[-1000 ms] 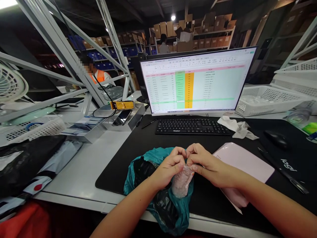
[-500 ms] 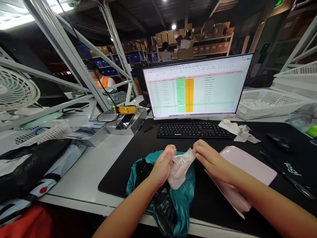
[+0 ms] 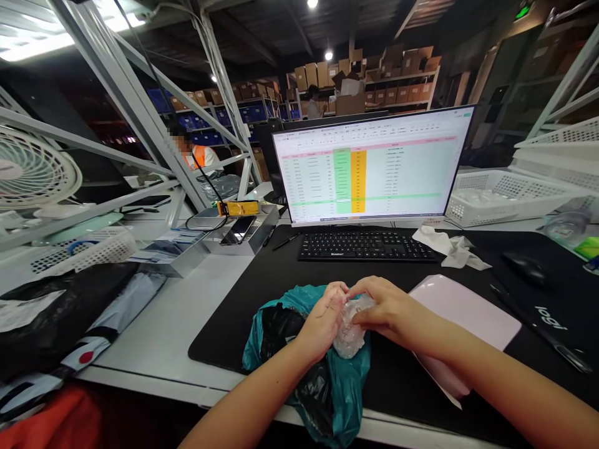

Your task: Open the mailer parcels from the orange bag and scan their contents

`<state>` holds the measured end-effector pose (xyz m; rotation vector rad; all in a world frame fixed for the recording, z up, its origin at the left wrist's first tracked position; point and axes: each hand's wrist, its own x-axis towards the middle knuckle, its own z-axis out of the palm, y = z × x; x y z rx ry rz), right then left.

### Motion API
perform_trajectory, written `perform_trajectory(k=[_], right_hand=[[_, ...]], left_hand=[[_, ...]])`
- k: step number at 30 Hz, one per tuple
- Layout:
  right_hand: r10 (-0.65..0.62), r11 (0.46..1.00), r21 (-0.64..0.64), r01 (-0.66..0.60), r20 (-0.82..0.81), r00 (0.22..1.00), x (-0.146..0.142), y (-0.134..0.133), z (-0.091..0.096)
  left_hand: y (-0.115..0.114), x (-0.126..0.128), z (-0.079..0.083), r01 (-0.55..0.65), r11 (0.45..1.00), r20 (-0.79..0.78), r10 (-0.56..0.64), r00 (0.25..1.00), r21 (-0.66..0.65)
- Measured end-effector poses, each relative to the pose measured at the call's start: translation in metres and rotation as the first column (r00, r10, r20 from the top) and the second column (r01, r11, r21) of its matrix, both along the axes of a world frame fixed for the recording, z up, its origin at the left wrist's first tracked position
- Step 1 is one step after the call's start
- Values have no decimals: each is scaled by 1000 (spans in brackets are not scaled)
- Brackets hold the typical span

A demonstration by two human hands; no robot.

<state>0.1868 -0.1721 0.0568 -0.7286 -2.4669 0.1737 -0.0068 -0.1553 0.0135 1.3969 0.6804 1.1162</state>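
Between my two hands is a small packet in clear bubble wrap (image 3: 350,337), held over the desk mat (image 3: 224,324). My left hand (image 3: 322,321) is closed on its left side. From the right, my right hand (image 3: 386,312) pinches its upper part with thumb and fingers. What the wrap contains cannot be made out. Under the packet lies a crumpled teal plastic bag (image 3: 349,393) with black plastic (image 3: 313,393) in it, hanging over the desk's front edge. Beside my right forearm lies a pale pink plastic mailer (image 3: 468,312).
A keyboard (image 3: 365,246) and monitor (image 3: 374,168) stand behind my hands. Crumpled tissue (image 3: 449,247), a mouse (image 3: 524,268) and a box cutter (image 3: 552,340) lie to the right. At left are black-wrapped parcels (image 3: 60,312), a phone (image 3: 238,230) and a fan (image 3: 32,168). A person in an orange vest (image 3: 201,154) is beyond.
Half a second ago the packet was stretched between my hands with printed lettering showing. Now my right hand has come down and left over it, and the wrap is bunched up.
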Motion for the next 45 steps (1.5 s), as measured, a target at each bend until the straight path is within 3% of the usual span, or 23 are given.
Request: perform_trajectory(k=[4,13,18,22,26,33,38,42,45], right_hand=[[-56,998,14,54,118,991,-5,-5,3],[-57,991,-111,73,143,988,2,-3,12],[-151,986,90,138,152,977,6,3,-3],[-230,937,290,197,83,970,4,3,-7],[-204,933,321,161,104,974,2,3,-8],[-212,962,222,161,228,950,-7,-6,-5],[-181,983,90,161,295,938,-14,-13,2],[-123,991,84,102,305,945,-13,-12,0],[-96,991,112,66,286,953,-12,-12,-1]], left_hand=[[0,0,6,131,980,194,-101,976,-147],[20,-14,14,-23,994,189,44,981,-110],[20,-11,4,-81,994,-58,85,995,75],[12,-5,-9,-118,988,-257,140,956,98],[6,0,-11,-87,985,-384,137,913,146],[6,0,-6,-26,992,-390,-23,920,-120],[4,-2,-2,3,973,-389,-95,916,-231],[7,-8,5,135,946,-347,-238,907,-294],[12,-12,6,152,938,-322,-255,912,-311]])
